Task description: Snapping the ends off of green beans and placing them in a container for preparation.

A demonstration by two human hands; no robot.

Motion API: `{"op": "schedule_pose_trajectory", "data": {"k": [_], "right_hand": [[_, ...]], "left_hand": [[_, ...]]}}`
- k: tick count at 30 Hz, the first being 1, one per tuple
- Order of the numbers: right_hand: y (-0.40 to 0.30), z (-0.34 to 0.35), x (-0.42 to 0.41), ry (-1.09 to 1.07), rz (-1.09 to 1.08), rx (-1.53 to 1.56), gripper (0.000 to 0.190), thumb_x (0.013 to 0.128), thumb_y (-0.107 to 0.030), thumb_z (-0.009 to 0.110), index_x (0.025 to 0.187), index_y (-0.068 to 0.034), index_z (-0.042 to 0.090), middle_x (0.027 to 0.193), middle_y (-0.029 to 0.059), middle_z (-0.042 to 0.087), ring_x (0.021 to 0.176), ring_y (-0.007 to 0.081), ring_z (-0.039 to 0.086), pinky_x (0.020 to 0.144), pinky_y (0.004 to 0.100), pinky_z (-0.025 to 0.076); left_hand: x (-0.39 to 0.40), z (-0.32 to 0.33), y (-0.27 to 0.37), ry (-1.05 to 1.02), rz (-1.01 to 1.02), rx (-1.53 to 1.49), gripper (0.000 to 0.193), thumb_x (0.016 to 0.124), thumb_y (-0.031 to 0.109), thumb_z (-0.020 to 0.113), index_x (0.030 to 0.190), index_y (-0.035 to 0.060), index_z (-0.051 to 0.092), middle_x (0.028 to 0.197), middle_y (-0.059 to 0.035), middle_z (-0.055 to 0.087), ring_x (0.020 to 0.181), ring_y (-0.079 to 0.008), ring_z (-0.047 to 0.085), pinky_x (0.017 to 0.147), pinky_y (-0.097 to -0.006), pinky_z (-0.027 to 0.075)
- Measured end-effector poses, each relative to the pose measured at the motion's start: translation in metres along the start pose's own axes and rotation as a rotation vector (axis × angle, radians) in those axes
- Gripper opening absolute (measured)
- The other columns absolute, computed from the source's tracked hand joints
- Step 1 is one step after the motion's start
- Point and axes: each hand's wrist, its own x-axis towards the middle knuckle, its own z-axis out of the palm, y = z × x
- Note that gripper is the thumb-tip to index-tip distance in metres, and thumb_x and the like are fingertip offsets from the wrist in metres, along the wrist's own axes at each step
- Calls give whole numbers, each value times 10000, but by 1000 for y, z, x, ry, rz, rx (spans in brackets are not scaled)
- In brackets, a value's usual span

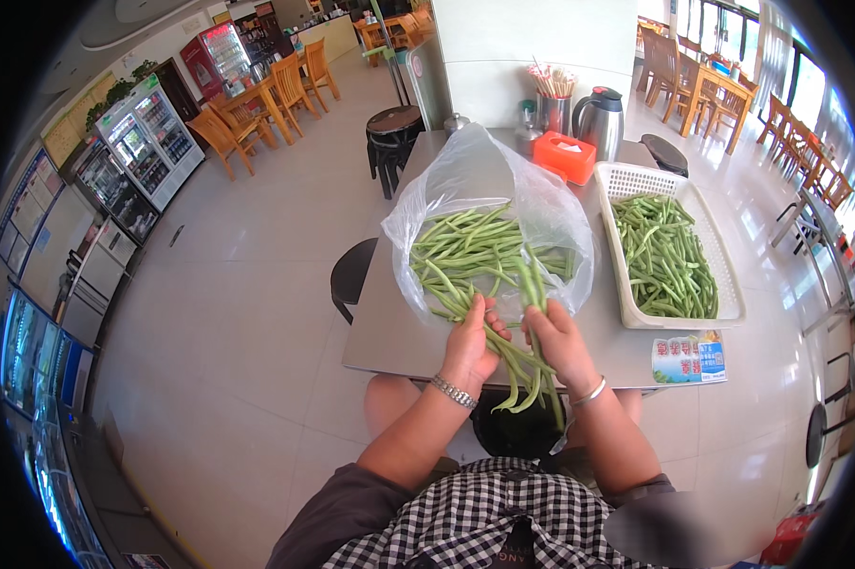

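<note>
My left hand is closed around a bunch of long green beans, whose lower ends hang past the table's front edge. Close beside it, my right hand grips a few more green beans that stick up above the fist and trail below it. Beyond both hands, an open clear plastic bag lies on the table, with many long beans inside. To the right stands a white plastic basket holding shorter bean pieces.
Along the table's back edge stand an orange tissue box, a steel thermos jug and a holder of chopsticks. A printed card lies at the front right corner. Below my hands is a black container; a black stool stands left.
</note>
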Motion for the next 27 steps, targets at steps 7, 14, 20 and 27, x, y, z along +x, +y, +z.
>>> {"op": "schedule_pose_trajectory", "data": {"k": [7, 14, 20, 27], "right_hand": [[-3, 8, -5, -154, -148, -628, 307, 871, -270, 620, 962, 18, 567, 768, 109, 598, 715, 147, 556, 652, 308, 453], [24, 2, -2, -85, -77, -99, 229, 887, -218, 591, 974, -7, 581, 758, 46, 592, 690, 101, 520, 619, 269, 437], [-22, -13, 18, 22, -137, -282, 194, 908, -194, 547, 983, -17, 572, 781, 25, 579, 691, 82, 499, 608, 246, 420], [-10, 20, 6, 72, -537, -721, 198, 907, -190, 507, 895, 6, 534, 871, 213, 543, 851, 407, 513, 765, 462, 420]], "left_hand": [[-2, 9, 1, 28, 179, 25, 228, 940, 299, 559, 952, 72, 543, 854, -41, 536, 798, -180, 553, 714, -350, 495], [-6, 10, 9, -23, 159, 22, 207, 945, 283, 548, 967, 77, 549, 1001, -73, 590, 943, -207, 571, 806, -396, 492], [-7, -8, 15, -42, 64, 367, 252, 961, 299, 512, 1087, 81, 533, 1090, -84, 593, 1060, -203, 558, 908, -399, 474], [-25, 7, -23, -268, -108, 181, 509, 978, 432, 417, 1324, 59, 408, 1297, -69, 487, 1167, -164, 486, 982, -336, 421]]}}
